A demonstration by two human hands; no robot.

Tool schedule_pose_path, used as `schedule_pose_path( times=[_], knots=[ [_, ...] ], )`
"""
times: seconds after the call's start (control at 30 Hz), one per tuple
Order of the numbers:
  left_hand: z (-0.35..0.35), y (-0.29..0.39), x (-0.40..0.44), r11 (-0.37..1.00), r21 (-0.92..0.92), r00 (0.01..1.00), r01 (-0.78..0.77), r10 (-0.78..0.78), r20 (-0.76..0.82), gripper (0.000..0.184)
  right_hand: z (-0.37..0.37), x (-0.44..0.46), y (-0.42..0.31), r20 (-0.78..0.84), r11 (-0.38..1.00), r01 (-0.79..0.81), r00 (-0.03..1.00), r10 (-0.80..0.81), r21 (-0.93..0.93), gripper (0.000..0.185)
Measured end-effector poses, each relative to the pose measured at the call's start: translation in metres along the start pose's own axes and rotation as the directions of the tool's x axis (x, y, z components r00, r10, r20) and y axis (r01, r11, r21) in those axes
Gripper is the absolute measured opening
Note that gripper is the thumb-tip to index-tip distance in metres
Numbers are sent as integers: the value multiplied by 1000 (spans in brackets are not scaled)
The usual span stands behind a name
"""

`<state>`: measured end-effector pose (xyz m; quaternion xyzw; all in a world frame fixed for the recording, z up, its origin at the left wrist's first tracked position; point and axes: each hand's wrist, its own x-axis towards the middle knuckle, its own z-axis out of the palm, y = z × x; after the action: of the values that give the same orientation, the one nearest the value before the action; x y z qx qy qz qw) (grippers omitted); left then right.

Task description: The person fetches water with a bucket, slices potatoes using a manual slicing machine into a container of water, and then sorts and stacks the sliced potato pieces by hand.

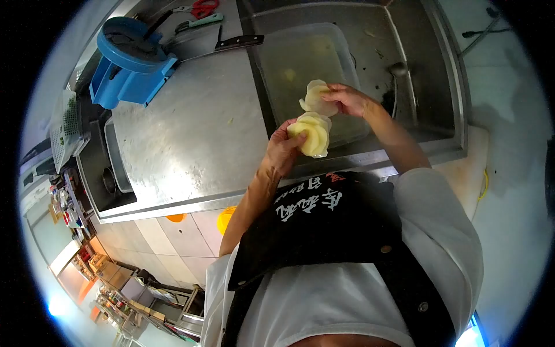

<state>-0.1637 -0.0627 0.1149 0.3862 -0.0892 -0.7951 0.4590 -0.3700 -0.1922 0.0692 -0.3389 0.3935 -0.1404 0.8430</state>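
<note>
My left hand (282, 146) is closed around a fanned stack of thin, pale yellow potato slices (313, 134), thumb pressed on top. A little farther off, my right hand (348, 99) pinches several more whitish potato slices (317, 99), whose lower edge meets or overlaps the left stack. Both hands are above the near part of a translucent plastic tub (341, 40) of cloudy liquid, which sits in the steel sink. A pale yellow piece (290, 74) shows dimly in the liquid.
Left of the sink lies a steel worktop (191, 127). A cleaver (240, 41), a green-handled peeler (199, 23) and red-handled scissors (203, 8) lie at its far edge. A blue plastic holder (130, 63) stands far left. The sink's steel rim (459, 87) runs along the right.
</note>
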Motion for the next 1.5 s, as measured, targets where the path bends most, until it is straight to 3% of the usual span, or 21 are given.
schedule_pose_path(
  times=[0.2, 0.3, 0.5, 0.6, 0.7, 0.8, 0.9, 1.0, 1.1, 1.17, 1.23, 1.33, 1.37, 1.5],
  knots=[
    [14, 9, -3, 999, -30, 999, 22, -21, 33, 33, 37, -15, -11, 138, 994, 30, 989, -45, 107, 29],
    [7, 2, 1, 997, -41, 998, -62, 61, -4, 33, 31, -12, -1, 74, 959, 83, 995, -65, -271, 30],
    [6, 5, 0, 998, 41, 997, -44, 46, -58, 31, 32, -27, 1, 239, 883, 166, 969, -63, -439, 41],
    [2, 1, 3, 1000, 5, 998, -30, 30, -46, 30, 19, -29, -4, 290, 893, 100, 956, 35, -438, 40],
    [-7, -1, 8, 999, -14, 997, -45, 45, -56, 29, 4, -25, -15, 286, 955, -22, 952, 110, -294, 40],
    [-10, 3, 11, 999, -37, 998, -19, 16, -58, 29, -12, -9, -28, 124, 927, 1, 991, 49, -375, 37],
    [-9, 10, 10, 999, -38, 998, 19, -21, -55, 33, -63, 53, -30, -165, 815, -41, 984, -67, -579, 45],
    [14, 24, 4, 998, -52, 999, -34, 33, -27, 40, -109, 136, -35, -312, 635, -107, 924, -220, -765, 58],
    [-1, 20, 8, 992, -102, 997, 73, -74, -13, 44, -98, 172, -48, -393, 290, -302, 854, -341, -908, 61],
    [-11, 22, 8, 985, -135, 994, 109, -111, -8, 40, -119, 211, -22, -512, 696, -243, 834, -206, -676, 59],
    [-13, 23, 7, 980, -157, 992, 121, -124, -10, 38, -124, 226, 11, -558, 710, -273, 805, -201, -650, 56],
    [-11, 26, 11, 972, -212, 995, 98, -103, -10, 36, -129, 215, 60, -493, 313, -388, 758, -428, -867, 47],
    [-13, 25, 13, 975, -202, 995, 95, -99, -8, 36, -134, 214, 75, -465, 281, -372, 741, -484, -885, 44],
    [-10, 31, 23, 984, -159, 996, 85, -83, 14, 37, -158, 181, 79, -384, 386, -220, 821, -423, -896, 32]
  ],
)
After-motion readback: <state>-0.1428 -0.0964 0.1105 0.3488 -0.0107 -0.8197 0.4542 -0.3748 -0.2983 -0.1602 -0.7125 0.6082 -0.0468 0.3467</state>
